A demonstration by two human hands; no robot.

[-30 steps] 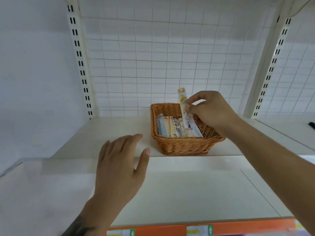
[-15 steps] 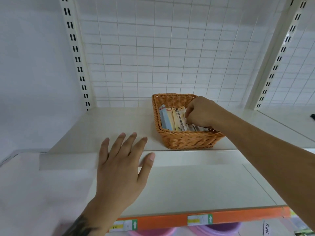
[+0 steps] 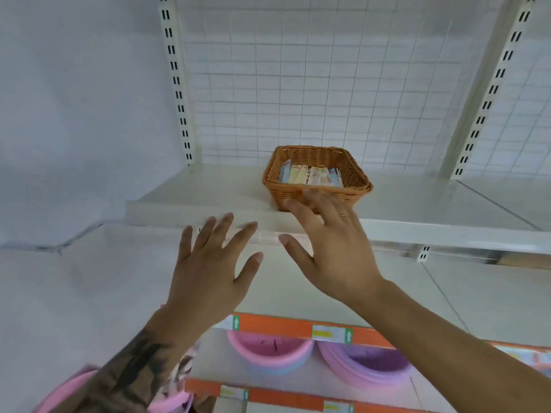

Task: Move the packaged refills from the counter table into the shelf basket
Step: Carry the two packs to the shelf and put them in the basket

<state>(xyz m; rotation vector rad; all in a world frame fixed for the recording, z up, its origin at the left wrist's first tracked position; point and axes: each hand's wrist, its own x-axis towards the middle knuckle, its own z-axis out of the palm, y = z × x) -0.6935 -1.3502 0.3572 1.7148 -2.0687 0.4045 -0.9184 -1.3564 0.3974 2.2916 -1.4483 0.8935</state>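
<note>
A brown wicker basket (image 3: 351, 165) stands on the upper white shelf (image 3: 214, 189). Several packaged refills (image 3: 310, 175) lie side by side inside it. My right hand (image 3: 334, 248) hovers in front of the basket with fingers spread, holding nothing; its fingertips overlap the basket's front wall in the view. My left hand (image 3: 208, 269) is beside it to the left, also spread and empty, above the lower shelf.
A white wire grid (image 3: 313, 84) backs the shelf between slotted uprights (image 3: 176, 81). An orange price rail (image 3: 298, 327) edges the lower shelf. Below it sit a pink bowl (image 3: 268, 353) and a purple bowl (image 3: 369, 368).
My right hand let go of the refill in the basket and drew back toward me, opening. The view tilted down, showing the bowls below.
</note>
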